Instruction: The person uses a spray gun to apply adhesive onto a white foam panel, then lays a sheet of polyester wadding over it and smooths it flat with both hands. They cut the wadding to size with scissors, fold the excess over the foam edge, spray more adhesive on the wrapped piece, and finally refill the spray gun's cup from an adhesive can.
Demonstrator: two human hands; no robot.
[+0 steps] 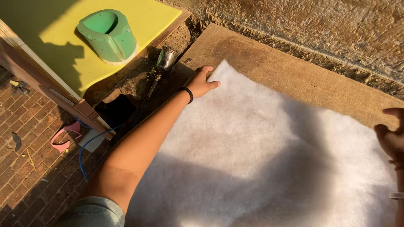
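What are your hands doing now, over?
Left hand grips the wadding corner. Right hand at its far edge, grip unclear. Spray gun beside left hand.

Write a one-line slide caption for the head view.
Left hand pinches the far corner of a white fibre sheet on a wooden board; right hand at its right edge.

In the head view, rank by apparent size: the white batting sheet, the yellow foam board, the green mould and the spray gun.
1. white batting sheet, by far the largest.
2. yellow foam board, partly cut off by the frame.
3. green mould.
4. spray gun, smallest, though partly in shadow.
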